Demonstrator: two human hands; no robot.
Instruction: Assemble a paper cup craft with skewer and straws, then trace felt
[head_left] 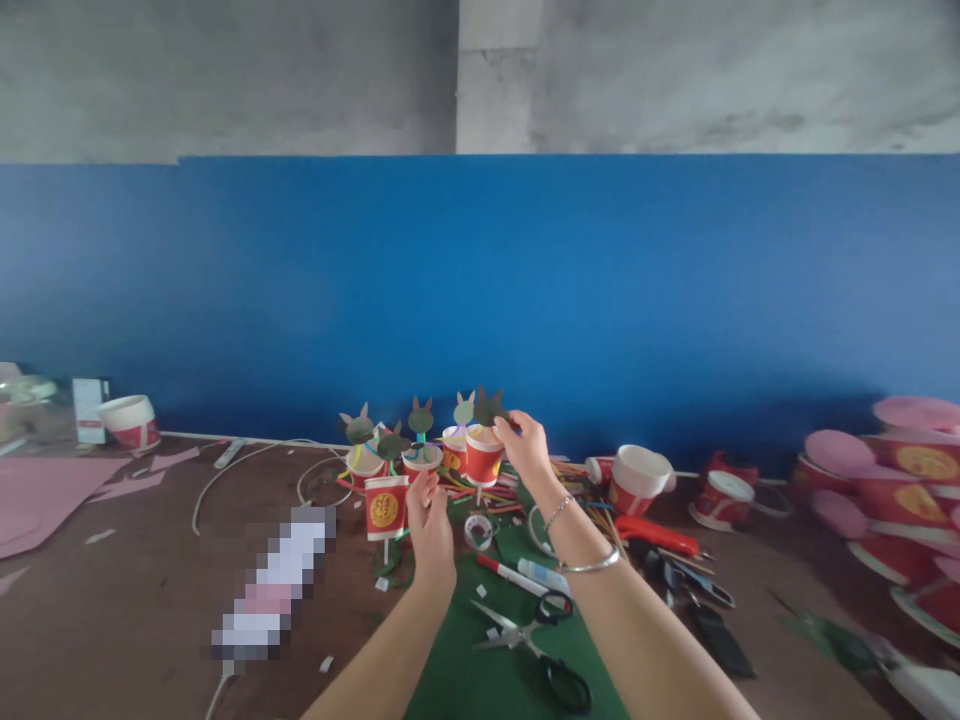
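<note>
My left hand (pixel 433 528) is closed at the right side of a red and white paper cup (pixel 386 510) with a gold print. A dark paper animal head (pixel 391 446) stands above that cup, and a white stick shows under it. My right hand (pixel 525 445) pinches the edge of another dark eared paper head (pixel 489 406) over a second red cup (pixel 484 455). Behind and between the hands, more cups carry paper heads: one grey (pixel 358 430), one dark (pixel 421 415), one pale green (pixel 464 408).
Scissors (pixel 517 632), a red-capped marker (pixel 517 577), a glue bottle (pixel 544 575) and a tape roll (pixel 478 532) lie on green paper (pixel 450 680). Right are a white cup (pixel 637 478), a red tool (pixel 658 535) and stacked pink-and-red cups (pixel 900 480). Pink paper (pixel 52 495) lies left; a blue partition (pixel 480 270) stands behind.
</note>
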